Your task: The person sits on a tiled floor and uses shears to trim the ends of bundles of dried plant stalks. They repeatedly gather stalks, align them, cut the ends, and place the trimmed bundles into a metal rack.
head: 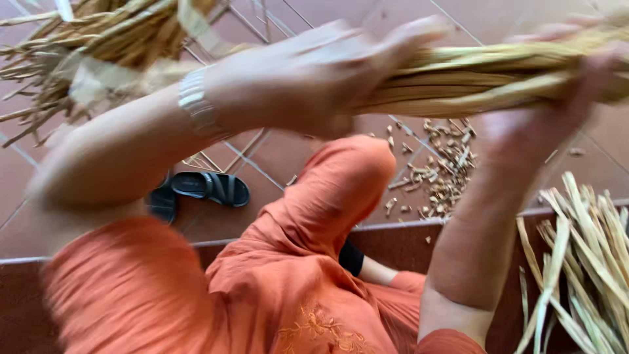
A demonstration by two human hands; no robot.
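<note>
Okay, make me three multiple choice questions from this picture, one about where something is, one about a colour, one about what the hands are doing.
1. Where does the dark sandal lie?
A. on the tiled floor, left of the raised knee
B. on the lap
C. on the stalks at right

2. What colour are the person's clothes?
A. blue
B. orange
C. white

3. How do the hands stand?
A. both empty
B. one on the sandal
C. both on the bundle of dry stalks

Answers: 1 A, it rests on the tiles; 2 B, orange cloth covers the legs; 3 C, the left hand and right hand close around it.
</note>
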